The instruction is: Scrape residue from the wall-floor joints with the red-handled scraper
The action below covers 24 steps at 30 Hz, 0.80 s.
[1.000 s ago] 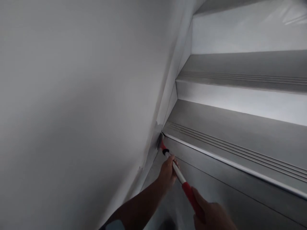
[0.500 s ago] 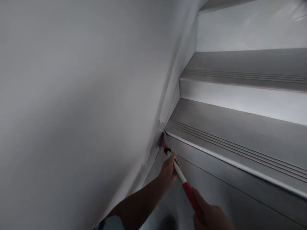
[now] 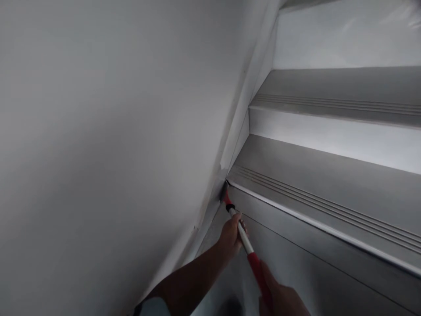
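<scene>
A long-handled scraper with a silver shaft, red grip and red head runs up from the lower middle. Its dark blade lies at the skirting, close to where a stair edge meets the wall side. My left hand is closed round the silver shaft a little below the black collar. Farther down, my right hand wraps the red grip, partly cut off by the bottom edge of the picture. The skirting board shows a grey patch beside the blade.
A plain grey-white wall fills the left side. On the right, stairs climb away, with grooved treads and pale risers. The nearest stair nosing slants down to the right. A dark round shape shows at the bottom edge.
The right hand and the red grip have shifted slightly left. The blade has moved very slightly up and right along the skirting. The left hand keeps its hold on the shaft.
</scene>
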Each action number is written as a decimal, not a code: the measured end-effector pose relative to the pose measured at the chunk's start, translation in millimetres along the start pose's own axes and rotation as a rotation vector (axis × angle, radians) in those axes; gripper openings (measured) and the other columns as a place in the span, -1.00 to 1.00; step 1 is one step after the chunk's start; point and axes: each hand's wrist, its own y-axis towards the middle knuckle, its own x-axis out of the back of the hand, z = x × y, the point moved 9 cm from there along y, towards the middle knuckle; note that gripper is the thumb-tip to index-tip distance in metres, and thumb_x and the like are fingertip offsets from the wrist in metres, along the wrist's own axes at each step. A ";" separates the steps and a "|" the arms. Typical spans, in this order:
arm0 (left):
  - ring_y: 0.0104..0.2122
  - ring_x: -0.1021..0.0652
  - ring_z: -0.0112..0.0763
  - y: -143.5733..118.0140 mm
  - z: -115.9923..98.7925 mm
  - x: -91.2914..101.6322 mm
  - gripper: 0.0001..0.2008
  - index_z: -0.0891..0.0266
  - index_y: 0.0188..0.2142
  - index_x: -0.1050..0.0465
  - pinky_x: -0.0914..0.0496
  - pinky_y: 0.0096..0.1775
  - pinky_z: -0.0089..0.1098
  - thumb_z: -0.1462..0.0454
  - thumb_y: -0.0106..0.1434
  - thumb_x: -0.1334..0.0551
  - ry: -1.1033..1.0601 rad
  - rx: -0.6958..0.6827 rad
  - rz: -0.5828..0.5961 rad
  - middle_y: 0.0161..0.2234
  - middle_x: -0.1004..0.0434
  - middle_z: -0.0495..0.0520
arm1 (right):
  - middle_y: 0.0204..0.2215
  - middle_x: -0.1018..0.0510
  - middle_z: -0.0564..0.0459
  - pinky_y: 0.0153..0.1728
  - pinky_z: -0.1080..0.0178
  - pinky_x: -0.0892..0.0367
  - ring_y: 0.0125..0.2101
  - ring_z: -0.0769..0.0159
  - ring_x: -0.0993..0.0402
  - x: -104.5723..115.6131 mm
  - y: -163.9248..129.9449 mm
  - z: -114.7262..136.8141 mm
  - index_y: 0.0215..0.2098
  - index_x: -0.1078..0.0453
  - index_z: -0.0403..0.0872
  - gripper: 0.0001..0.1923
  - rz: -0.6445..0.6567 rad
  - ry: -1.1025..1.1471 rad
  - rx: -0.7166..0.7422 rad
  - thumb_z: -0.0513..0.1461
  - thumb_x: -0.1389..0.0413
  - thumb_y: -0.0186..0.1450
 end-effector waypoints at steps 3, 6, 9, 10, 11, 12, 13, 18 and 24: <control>-0.70 -0.28 -0.58 0.3 -1.9 -3.9 -0.77 0.21 -0.62 -0.16 -0.17 -0.58 -0.47 0.20 0.04 -0.18 0.002 -0.012 0.001 -0.72 -0.22 -0.14 | -0.40 -0.57 -0.11 -0.46 0.32 -0.22 -0.40 0.21 -0.51 10.3 -0.1 0.9 0.21 0.02 -0.15 -0.31 -0.070 -0.018 0.036 -0.34 0.09 0.08; -0.69 -0.30 -0.58 0.4 -2.5 -6.2 -0.76 0.22 -0.61 -0.17 -0.18 -0.57 -0.47 0.18 0.01 -0.21 0.001 -0.018 0.003 -0.70 -0.23 -0.14 | -0.49 -0.57 -0.04 -0.52 0.34 -0.18 -0.49 0.24 -0.50 18.6 -2.4 2.0 0.19 -0.01 -0.10 -0.30 -0.097 -0.002 0.035 -0.35 0.07 0.05; -0.69 -0.29 -0.58 0.2 -3.8 -7.7 -0.76 0.22 -0.61 -0.17 -0.18 -0.57 -0.47 0.19 0.01 -0.22 0.000 -0.041 0.000 -0.70 -0.23 -0.14 | -0.52 -0.56 -0.03 -0.55 0.36 -0.15 -0.50 0.26 -0.49 30.8 -6.5 4.5 0.16 -0.07 -0.08 -0.34 -0.117 -0.009 0.023 -0.35 0.09 0.06; -0.69 -0.29 -0.59 0.0 -3.9 -7.2 -0.76 0.22 -0.61 -0.17 -0.18 -0.57 -0.48 0.20 0.01 -0.21 0.003 -0.046 -0.007 -0.70 -0.23 -0.14 | -0.51 -0.55 -0.03 -0.54 0.36 -0.15 -0.48 0.26 -0.48 35.4 -8.2 6.0 0.15 -0.10 -0.07 -0.35 -0.125 -0.013 0.024 -0.35 0.09 0.05; -0.70 -0.28 -0.59 -0.2 -3.4 -6.4 -0.76 0.22 -0.61 -0.17 -0.18 -0.58 -0.48 0.20 0.02 -0.21 0.007 -0.045 -0.015 -0.70 -0.23 -0.14 | -0.51 -0.55 -0.03 -0.54 0.37 -0.15 -0.48 0.27 -0.48 39.3 -9.9 7.6 0.14 -0.12 -0.07 -0.36 -0.125 -0.012 0.025 -0.35 0.08 0.05; -0.70 -0.29 -0.59 -0.1 -2.8 -5.3 -0.76 0.22 -0.61 -0.17 -0.18 -0.58 -0.48 0.20 0.02 -0.21 0.010 -0.042 -0.022 -0.70 -0.23 -0.14 | -0.51 -0.55 -0.02 -0.54 0.37 -0.15 -0.48 0.27 -0.48 42.3 -11.3 9.2 0.13 -0.13 -0.06 -0.36 -0.119 -0.009 0.027 -0.36 0.08 0.04; -0.70 -0.29 -0.58 0.6 -2.3 -4.1 -0.76 0.22 -0.61 -0.17 -0.18 -0.58 -0.47 0.20 0.02 -0.21 0.011 -0.039 -0.030 -0.70 -0.23 -0.14 | -0.52 -0.54 -0.02 -0.54 0.38 -0.15 -0.49 0.27 -0.48 44.9 -12.1 10.7 0.12 -0.14 -0.06 -0.35 -0.111 -0.007 0.028 -0.36 0.07 0.03; -0.69 -0.29 -0.59 15.4 -3.7 -2.4 -0.79 0.22 -0.59 -0.18 -0.20 -0.57 -0.48 0.23 0.02 -0.21 0.007 -0.058 -0.063 -0.69 -0.23 -0.14 | -0.53 -0.51 0.00 -0.63 0.39 -0.08 -0.63 0.38 -0.40 57.4 -3.8 14.7 0.04 -0.22 -0.07 -0.44 -0.069 0.076 0.019 -0.36 0.10 0.04; -0.70 -0.27 -0.59 17.9 -6.3 -6.4 -0.76 0.21 -0.60 -0.16 -0.19 -0.58 -0.49 0.19 0.02 -0.21 0.015 -0.073 -0.082 -0.70 -0.19 -0.15 | -0.56 -0.48 0.01 -0.68 0.42 -0.03 -0.69 0.47 -0.31 63.5 -0.6 15.4 -0.02 -0.26 -0.14 -0.48 -0.046 0.135 0.009 -0.37 0.10 0.03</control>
